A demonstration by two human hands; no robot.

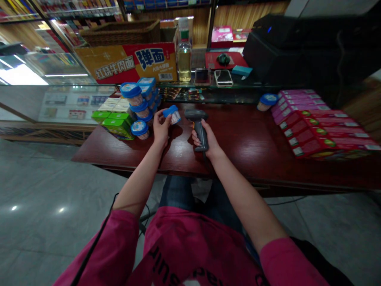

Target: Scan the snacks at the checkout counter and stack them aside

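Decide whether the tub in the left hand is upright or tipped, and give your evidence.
Tipped: the tub in the left hand leans, its blue lid slanting rather than lying level.

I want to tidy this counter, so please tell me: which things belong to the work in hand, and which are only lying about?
In use:
scanner, in the right hand
tub, in the left hand
probably the stacked tubs

Seemingly just lying about:
bottle
carton
basket

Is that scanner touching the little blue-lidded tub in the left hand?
Apart: the head view shows a strip of tabletop between the scanner and the blue-lidded tub.
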